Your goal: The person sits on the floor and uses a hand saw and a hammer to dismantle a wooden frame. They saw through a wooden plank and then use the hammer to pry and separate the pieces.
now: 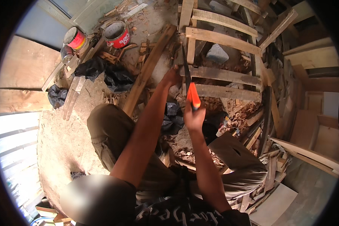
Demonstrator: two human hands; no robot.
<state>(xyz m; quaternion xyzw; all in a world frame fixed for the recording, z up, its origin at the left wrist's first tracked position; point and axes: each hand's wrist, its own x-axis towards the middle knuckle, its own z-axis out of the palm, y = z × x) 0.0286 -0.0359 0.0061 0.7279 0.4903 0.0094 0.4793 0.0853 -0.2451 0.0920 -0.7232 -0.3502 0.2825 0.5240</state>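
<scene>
An orange-handled handsaw [193, 95] is in my right hand [194, 118], the fingers wrapped round its grip. Its narrow dark blade points away from me and lies across the left end of a wooden slat [222, 75]. My left hand [171, 77] is closed at that same end, just left of the blade, and its fingertips are partly hidden. The slat belongs to a ladder-like wooden frame [224, 40] with several crosspieces. A lower slat [226, 92] runs close beside it, nearer to me.
A long plank [148, 69] slants across the floor left of my hands. Farther left lie black plastic sheets [116, 77], a red bucket [116, 35] and a red-and-yellow can [75, 38]. Wood scraps [237, 113] cover the ground under the frame. Wooden cabinets [316, 113] stand at right.
</scene>
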